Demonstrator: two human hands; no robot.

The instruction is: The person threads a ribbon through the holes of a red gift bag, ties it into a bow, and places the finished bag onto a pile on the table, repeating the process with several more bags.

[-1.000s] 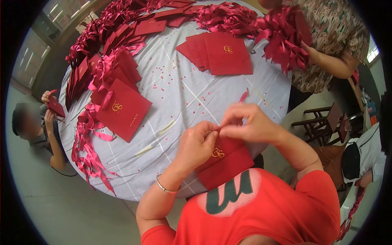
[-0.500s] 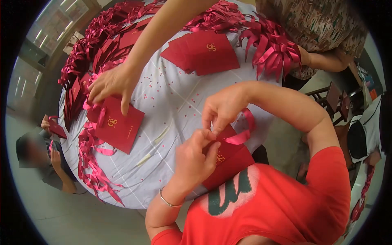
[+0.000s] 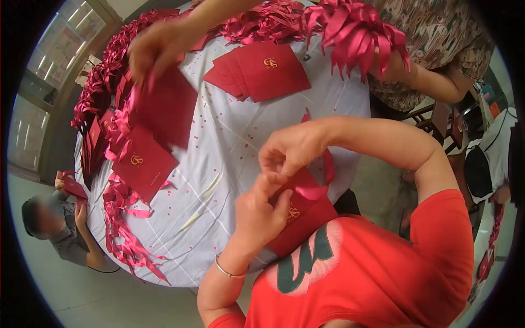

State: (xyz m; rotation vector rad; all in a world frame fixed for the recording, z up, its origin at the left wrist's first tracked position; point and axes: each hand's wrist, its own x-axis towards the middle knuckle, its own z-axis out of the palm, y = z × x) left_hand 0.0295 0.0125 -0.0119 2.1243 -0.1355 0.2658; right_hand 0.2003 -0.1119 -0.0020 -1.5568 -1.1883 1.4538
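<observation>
Head view: both hands meet just above the near edge of the table [image 3: 240,136], close to the person's chest. The left hand [image 3: 260,210] is clenched around the upper corner of a red card [image 3: 309,218], thumb on its face and forefinger raised; it seems to steady the card while its lower end lies over the table edge, against the red shirt. The right hand [image 3: 290,150] comes in from above with the wrist bent, its fingertips pinched on a ribbon [image 3: 322,186] that loops out beside the card's top, a grip that looks suited to fine work at that spot. Where the ribbon joins the card is hidden behind the fingers, so I cannot tell whether it passes through the card or only lies on it. Across the table a co-worker's hand [image 3: 156,46] lifts another card, too blurred to show the grip, and the other arm clasps a ribbon bundle [image 3: 355,30]. A fanned stack [image 3: 262,71] lies well apart from the hands. A seated person [image 3: 54,218] at left is partly cut off by the table.
</observation>
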